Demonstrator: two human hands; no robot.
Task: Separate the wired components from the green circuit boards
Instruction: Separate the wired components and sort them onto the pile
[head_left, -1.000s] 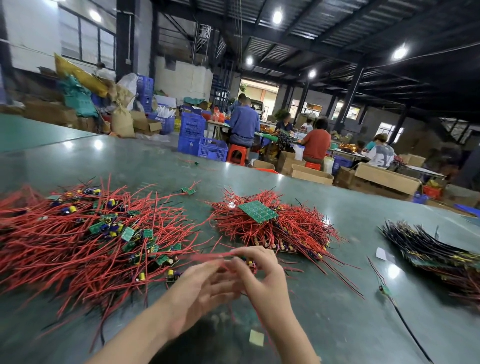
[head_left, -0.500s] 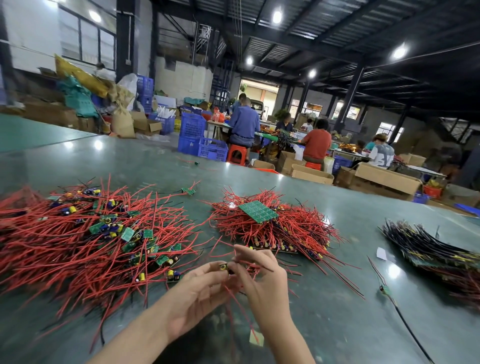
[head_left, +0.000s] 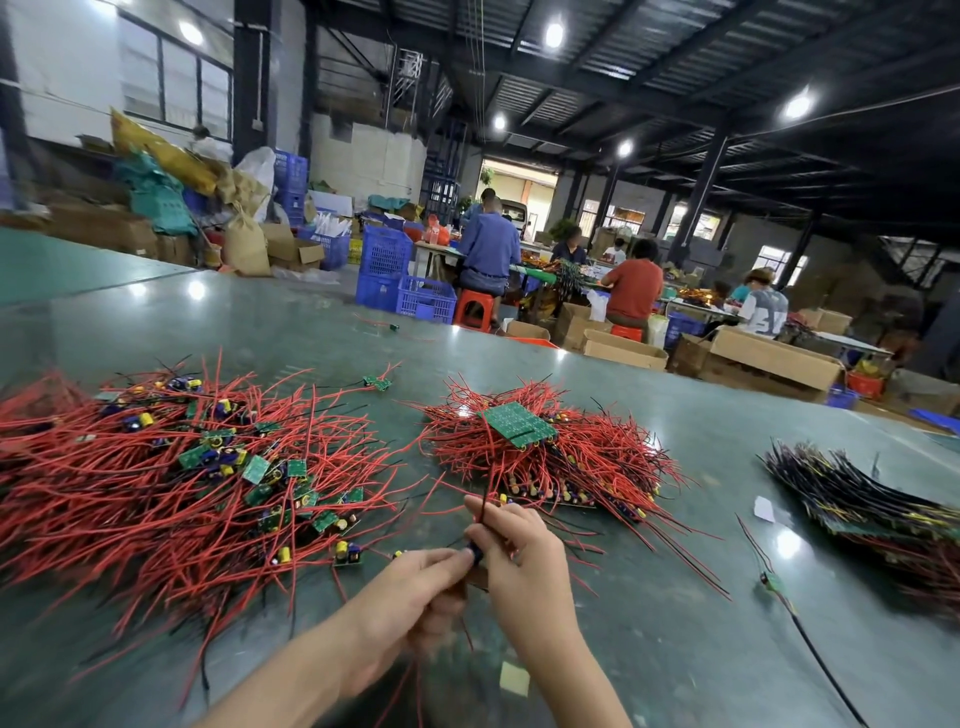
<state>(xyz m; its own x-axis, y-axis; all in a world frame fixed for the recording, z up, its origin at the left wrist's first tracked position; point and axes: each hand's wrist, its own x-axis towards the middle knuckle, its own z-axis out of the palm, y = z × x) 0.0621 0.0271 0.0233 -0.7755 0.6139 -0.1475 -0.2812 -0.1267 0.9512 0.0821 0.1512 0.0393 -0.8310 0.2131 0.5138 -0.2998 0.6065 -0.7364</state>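
Working at the near edge of the bench (head_left: 649, 649), the person has both hands brought together over one small wired piece (head_left: 475, 553). The left hand (head_left: 410, 597) has its fingers curled in around the dark little part where the two hands meet, and the right hand (head_left: 524, 561) pinches the same piece from the other side, with a thin dark wire (head_left: 484, 506) standing up past its fingers; each grip looks closed tight, though what exactly lies between the fingertips is too small and blurred to tell. To the left, spread toward the bench's left edge, lies the big heap of red wires (head_left: 156, 493) with many small green circuit boards (head_left: 254, 469) and capacitors mixed through it. Straight ahead, nearer the middle of the bench, a second red-wire pile (head_left: 571, 462) carries a larger green panel (head_left: 517, 422) on top. Toward the right edge sits a bundle of dark wires (head_left: 857, 493), well apart from the hands, and a single loose lead with a small green piece (head_left: 770, 579) lies on the bench between. The step in hand looks like the snapping or twisting of one wired component away from its board. The next move probably calls for a firm opposing bend from the two hands, then dropping the freed part onto the right pile and reaching back to the left heap for another.
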